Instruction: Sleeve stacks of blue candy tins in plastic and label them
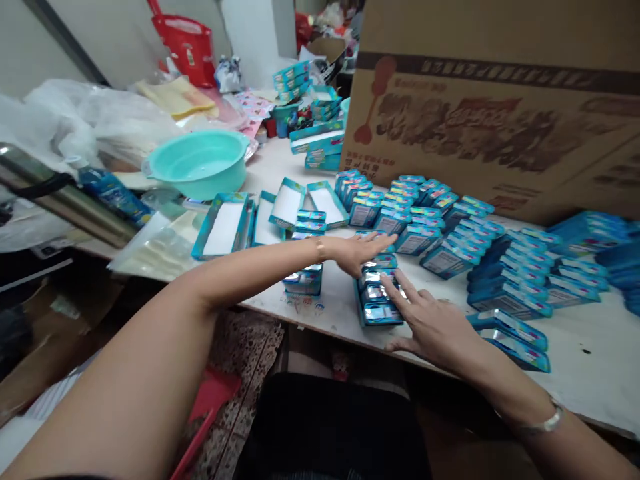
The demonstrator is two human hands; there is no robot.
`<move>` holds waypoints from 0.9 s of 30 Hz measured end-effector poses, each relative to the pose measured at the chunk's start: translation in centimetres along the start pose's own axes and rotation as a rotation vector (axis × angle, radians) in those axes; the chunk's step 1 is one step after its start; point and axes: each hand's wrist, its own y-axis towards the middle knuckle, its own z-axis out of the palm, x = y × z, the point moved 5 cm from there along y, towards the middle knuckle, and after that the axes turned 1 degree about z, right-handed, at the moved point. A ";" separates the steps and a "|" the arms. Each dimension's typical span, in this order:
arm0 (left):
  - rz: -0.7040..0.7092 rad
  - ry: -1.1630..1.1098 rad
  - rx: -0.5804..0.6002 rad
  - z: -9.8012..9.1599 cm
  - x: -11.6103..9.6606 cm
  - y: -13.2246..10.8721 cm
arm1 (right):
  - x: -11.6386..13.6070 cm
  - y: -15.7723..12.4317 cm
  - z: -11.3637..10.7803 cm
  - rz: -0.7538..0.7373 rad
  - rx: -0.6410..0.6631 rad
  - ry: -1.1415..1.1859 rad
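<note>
A blue display tray (361, 313) near the table's front edge holds a row of small blue boxes (381, 293) with shiny faces. My left hand (356, 252) lies flat over the far end of that row, fingers stretched out to the right. Along the tray's right side is my right hand (433, 327), its fingers spread and the fingertips at the boxes. Whether either palm presses on them I cannot tell. Behind my left wrist stands a second filled tray (303, 285), partly hidden by the forearm.
Open trays with white insides (223, 227) lie left of centre. Several rows of small boxes (453, 250) stand to the right before a large brown carton (490, 120). A turquoise basin (199, 163), a steel flask (65, 193) and a blue bottle (113, 193) occupy the left side.
</note>
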 end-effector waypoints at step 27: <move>-0.232 -0.003 -0.057 -1.4 5.3 1.1 | 3.7 6.3 7.5 0.450 -0.691 1.745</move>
